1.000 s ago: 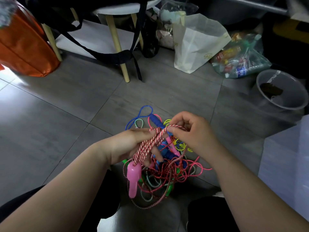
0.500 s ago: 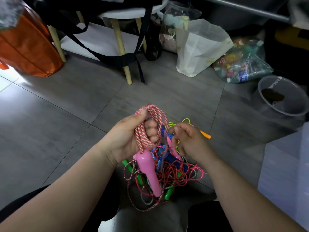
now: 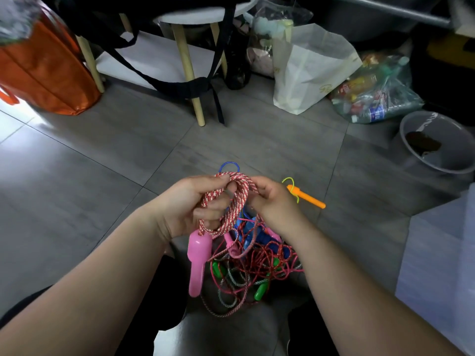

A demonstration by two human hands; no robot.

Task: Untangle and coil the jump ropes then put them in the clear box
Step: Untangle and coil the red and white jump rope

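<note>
A red-and-white braided jump rope [image 3: 235,201] is looped in several turns around my left hand [image 3: 195,204], which grips the coil. Its pink handle [image 3: 198,260] hangs down below that hand. My right hand [image 3: 272,201] pinches the same rope at the top of the coil. Under both hands a tangle of ropes [image 3: 254,265] lies on the floor: thin red cord, blue and green handles, a grey-green braided rope. An orange handle [image 3: 307,197] with a yellow cord sticks out to the right. A pale box [image 3: 442,258] stands at the right edge, only partly seen.
A grey tiled floor [image 3: 102,176] lies all around. A stool with wooden legs [image 3: 190,73] and black straps stands behind, an orange bag [image 3: 43,70] at the left. A white paper bag [image 3: 308,70], a plastic bag of bottles [image 3: 375,93] and a grey bin [image 3: 437,142] stand at the back right.
Another turn of the red-and-white rope has gone around my left hand. My right hand went down into the tangle, then came back up to the top of the coil. The orange handle has come into sight.
</note>
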